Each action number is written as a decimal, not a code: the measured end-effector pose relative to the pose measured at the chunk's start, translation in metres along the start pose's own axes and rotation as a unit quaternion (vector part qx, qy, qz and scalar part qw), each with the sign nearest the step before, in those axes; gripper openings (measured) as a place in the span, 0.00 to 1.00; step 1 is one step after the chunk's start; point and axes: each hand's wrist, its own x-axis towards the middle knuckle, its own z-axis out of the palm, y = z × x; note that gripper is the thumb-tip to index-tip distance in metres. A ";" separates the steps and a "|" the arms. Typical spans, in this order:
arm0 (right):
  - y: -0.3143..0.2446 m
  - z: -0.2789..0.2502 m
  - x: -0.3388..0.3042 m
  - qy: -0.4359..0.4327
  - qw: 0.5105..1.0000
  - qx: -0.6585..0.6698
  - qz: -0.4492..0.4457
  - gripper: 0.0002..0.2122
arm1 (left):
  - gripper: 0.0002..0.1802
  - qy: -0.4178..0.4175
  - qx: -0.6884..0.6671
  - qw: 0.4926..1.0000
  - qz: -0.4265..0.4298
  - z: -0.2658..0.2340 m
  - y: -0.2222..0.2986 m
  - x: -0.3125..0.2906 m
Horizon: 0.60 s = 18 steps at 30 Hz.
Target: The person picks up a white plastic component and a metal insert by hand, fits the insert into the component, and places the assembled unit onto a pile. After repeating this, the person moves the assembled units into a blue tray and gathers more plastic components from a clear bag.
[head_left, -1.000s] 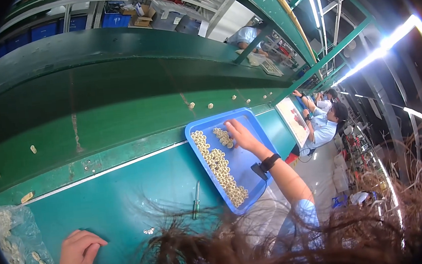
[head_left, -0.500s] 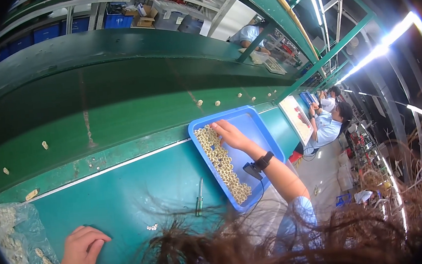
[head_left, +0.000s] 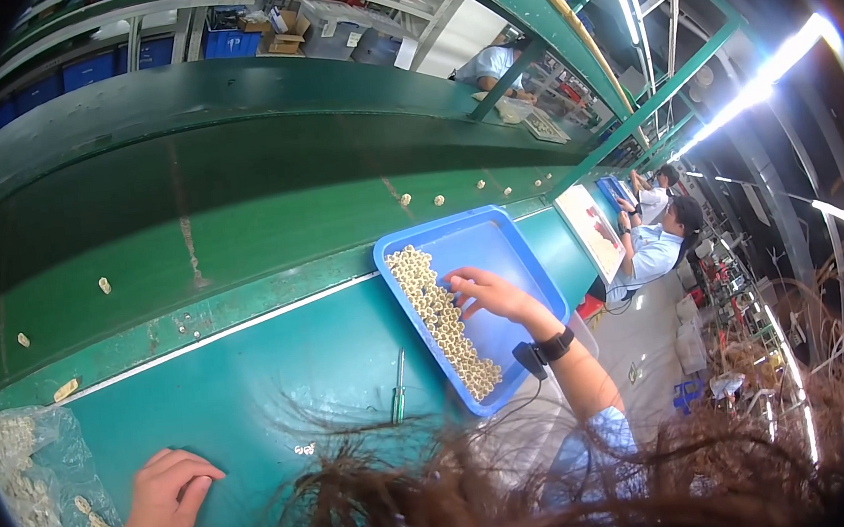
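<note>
My right hand point(head_left: 493, 295) is over a blue tray point(head_left: 541, 283), its fingers apart at the edge of a layer of small cream-coloured ring-shaped parts point(head_left: 439, 317). These parts fill the tray's left side, and nothing shows in the fingers. Near the lower left, my left hand point(head_left: 167, 502) rests on the green bench with loosely bent fingers and the thumb a little apart, holding nothing I can see. Beside it lies a clear plastic bag point(head_left: 35, 488) of similar parts.
A green-handled screwdriver point(head_left: 399, 391) lies left of the tray, with a few tiny parts point(head_left: 305, 449) nearer me. Beyond the bench runs a green conveyor belt point(head_left: 277, 216) carrying scattered parts. Co-workers point(head_left: 656, 243) sit farther right beside a white board point(head_left: 590, 232).
My right hand has drawn back to the right and nearer, off the parts at the tray's far end. The belt and its parts have shifted slightly right. The left hand stays put.
</note>
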 end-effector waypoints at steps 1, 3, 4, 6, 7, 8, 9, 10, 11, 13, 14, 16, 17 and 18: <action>0.001 0.002 0.000 0.001 1.000 0.001 0.001 0.27 | 0.05 0.000 0.001 1.000 -0.004 0.001 -0.001 -0.001; -0.009 0.019 -0.004 -0.001 0.999 -0.018 -0.048 0.27 | 0.05 -0.004 0.006 1.000 -0.011 -0.001 -0.002 -0.002; -0.012 0.023 -0.006 -0.003 0.997 -0.029 -0.074 0.26 | 0.05 -0.006 0.007 1.000 -0.011 -0.002 -0.002 -0.001; -0.017 0.024 -0.008 -0.008 0.997 -0.018 -0.069 0.27 | 0.06 -0.008 0.005 1.000 -0.010 -0.002 -0.001 0.000; -0.019 0.023 -0.008 -0.015 0.998 -0.009 -0.063 0.27 | 0.06 -0.008 0.003 1.000 -0.010 -0.003 -0.001 0.000; -0.021 0.022 -0.007 -0.021 0.998 -0.001 -0.058 0.28 | 0.06 -0.007 0.004 1.000 -0.011 -0.003 0.000 -0.001; -0.021 0.018 -0.003 -0.019 0.998 -0.002 -0.059 0.28 | 0.06 -0.007 0.002 1.000 -0.010 -0.003 0.002 0.000; -0.020 0.013 0.004 0.010 0.999 -0.010 -0.052 0.28 | 0.06 -0.006 -0.001 1.000 -0.009 -0.003 0.003 0.001; -0.018 0.007 0.013 0.038 0.998 -0.019 -0.044 0.29 | 0.06 -0.006 -0.003 1.000 -0.009 -0.002 0.004 0.002; -0.020 0.003 0.028 0.066 0.997 -0.024 -0.037 0.29 | 0.06 -0.005 0.002 1.000 -0.006 -0.002 0.005 -0.001; -0.025 0.004 0.036 0.069 0.996 -0.021 -0.043 0.30 | 0.06 -0.004 0.006 1.000 -0.002 -0.002 0.004 -0.001; -0.032 0.009 0.048 0.076 0.995 -0.015 -0.055 0.31 | 0.06 -0.003 0.011 1.000 0.005 -0.002 0.003 0.000; -0.035 0.014 0.051 0.074 0.996 -0.014 -0.057 0.31 | 0.06 -0.007 0.009 1.000 -0.002 -0.002 0.003 0.000; -0.039 0.019 0.053 0.069 0.994 -0.029 -0.080 0.30 | 0.06 -0.011 0.007 1.000 -0.009 -0.001 0.002 -0.001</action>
